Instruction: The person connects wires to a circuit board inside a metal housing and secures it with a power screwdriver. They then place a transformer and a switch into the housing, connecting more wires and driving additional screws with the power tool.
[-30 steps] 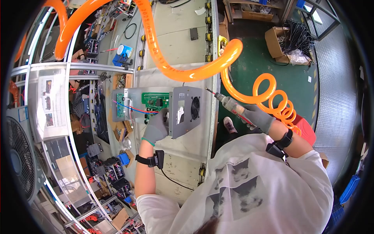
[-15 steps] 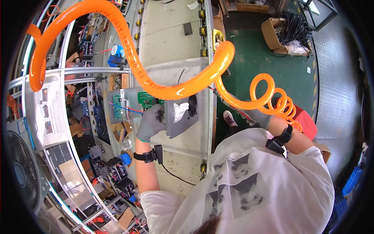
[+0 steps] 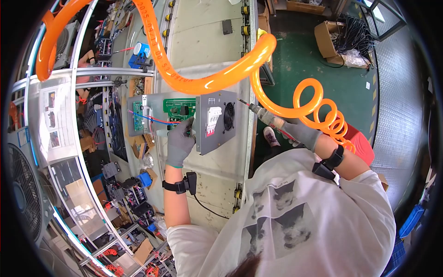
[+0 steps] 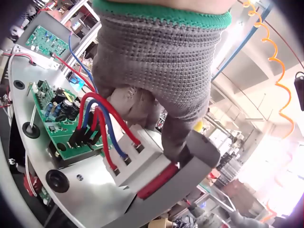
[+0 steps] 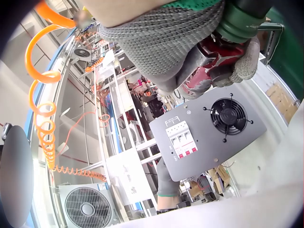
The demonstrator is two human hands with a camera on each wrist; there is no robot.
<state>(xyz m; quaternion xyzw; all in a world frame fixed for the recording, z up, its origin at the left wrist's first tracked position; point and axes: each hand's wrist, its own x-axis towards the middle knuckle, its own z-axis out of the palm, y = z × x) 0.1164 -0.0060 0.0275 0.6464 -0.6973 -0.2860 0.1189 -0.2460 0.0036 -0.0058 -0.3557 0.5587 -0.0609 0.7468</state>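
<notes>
A grey metal panel (image 3: 217, 134) with a black fan (image 3: 229, 115) stands upright on the bench, joined to a base carrying green circuit boards (image 3: 179, 109). A white breaker with red levers (image 5: 181, 139) sits in the panel's opening. My gloved left hand (image 3: 181, 142) holds the breaker from behind at the panel's edge; in the left wrist view its fingers lie around the breaker body (image 4: 142, 159), where red and blue wires enter. My gloved right hand (image 3: 302, 134) grips a power screwdriver (image 3: 272, 121), its bit pointing toward the panel, apart from it.
An orange coiled air hose (image 3: 217, 83) arches over the bench and down on the right. Metal shelving frames and a large fan (image 3: 27, 184) stand at left. A carton of black cables (image 3: 328, 41) and a red stool (image 3: 360, 143) are on the floor at right.
The breaker, earlier behind or partly covered by white material in the opening, now shows its front with red levers. The hose has shifted in view, uncovering the driver again.
</notes>
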